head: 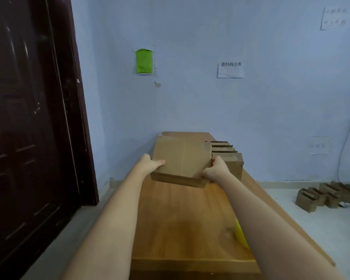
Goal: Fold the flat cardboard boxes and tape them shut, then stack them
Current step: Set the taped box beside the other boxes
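Head view: left hand (152,163) and right hand (214,172) grip flat cardboard stack (181,160) at 9 and 3 o'clock; peel one blank only.

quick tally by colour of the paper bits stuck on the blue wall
green patch: 1
white notes: 3
total: 4
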`<control>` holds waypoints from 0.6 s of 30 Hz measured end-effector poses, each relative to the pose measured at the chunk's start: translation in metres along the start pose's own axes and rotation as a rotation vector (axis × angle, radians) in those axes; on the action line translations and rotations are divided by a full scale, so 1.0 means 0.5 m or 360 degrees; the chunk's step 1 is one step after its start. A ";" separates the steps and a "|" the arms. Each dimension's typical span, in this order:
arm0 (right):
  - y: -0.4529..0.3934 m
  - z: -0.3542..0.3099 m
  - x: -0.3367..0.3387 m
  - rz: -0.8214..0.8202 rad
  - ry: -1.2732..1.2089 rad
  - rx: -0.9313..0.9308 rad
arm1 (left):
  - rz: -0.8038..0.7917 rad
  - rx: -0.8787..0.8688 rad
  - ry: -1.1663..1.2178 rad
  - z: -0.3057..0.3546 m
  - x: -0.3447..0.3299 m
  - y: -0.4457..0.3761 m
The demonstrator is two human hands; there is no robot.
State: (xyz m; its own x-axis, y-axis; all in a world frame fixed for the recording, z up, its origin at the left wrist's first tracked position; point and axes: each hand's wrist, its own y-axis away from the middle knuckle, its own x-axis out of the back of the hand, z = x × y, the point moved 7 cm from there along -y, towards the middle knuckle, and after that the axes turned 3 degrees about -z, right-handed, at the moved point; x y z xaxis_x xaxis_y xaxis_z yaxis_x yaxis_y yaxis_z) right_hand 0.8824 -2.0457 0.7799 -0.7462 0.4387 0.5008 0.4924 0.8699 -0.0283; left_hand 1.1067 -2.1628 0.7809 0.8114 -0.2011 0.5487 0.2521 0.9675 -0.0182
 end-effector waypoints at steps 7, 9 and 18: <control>0.030 0.096 -0.072 0.0133 -0.0182 0.0070 | 0.0093 0.0177 0.0122 -0.121 -0.092 0.021; 0.028 0.109 -0.095 0.0120 -0.0293 0.0055 | 0.0138 0.0194 0.0120 -0.149 -0.108 0.018; -0.056 0.187 -0.175 0.0182 -0.0269 0.0031 | 0.0137 0.0071 0.0165 -0.224 -0.188 -0.028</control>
State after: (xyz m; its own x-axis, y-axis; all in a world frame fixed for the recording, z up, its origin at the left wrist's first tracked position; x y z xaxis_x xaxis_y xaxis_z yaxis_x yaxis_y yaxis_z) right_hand 0.8920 -2.0874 0.6559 -0.7514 0.5649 0.3411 0.5706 0.8158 -0.0940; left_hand 1.0858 -2.1747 0.6357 0.8797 -0.1294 0.4576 0.1572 0.9873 -0.0232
